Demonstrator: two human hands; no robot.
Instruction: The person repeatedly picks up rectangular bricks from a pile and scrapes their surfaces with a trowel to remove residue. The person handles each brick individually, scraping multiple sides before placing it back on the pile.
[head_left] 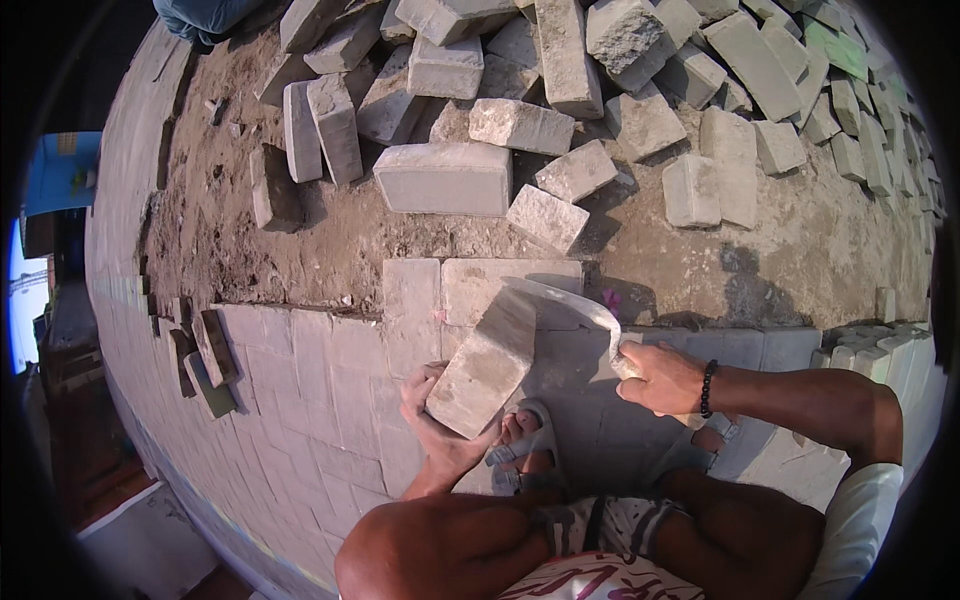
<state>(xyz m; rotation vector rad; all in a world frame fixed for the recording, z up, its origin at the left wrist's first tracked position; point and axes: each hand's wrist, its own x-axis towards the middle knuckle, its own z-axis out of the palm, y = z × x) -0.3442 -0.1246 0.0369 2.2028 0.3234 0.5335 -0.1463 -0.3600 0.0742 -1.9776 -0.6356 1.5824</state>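
While the left hand [440, 425] cups the block [485, 362] from beneath, the right hand [660, 378] clamps a trowel [570, 305] across its top; slipping, the block would likely strike the sandalled foot [530, 440] below.

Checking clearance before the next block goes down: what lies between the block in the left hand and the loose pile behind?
In the head view, two laid pavers and then bare sandy ground separate the held block from the pile. The right hand's trowel touches the block.

No packages, labels, signs, screens.
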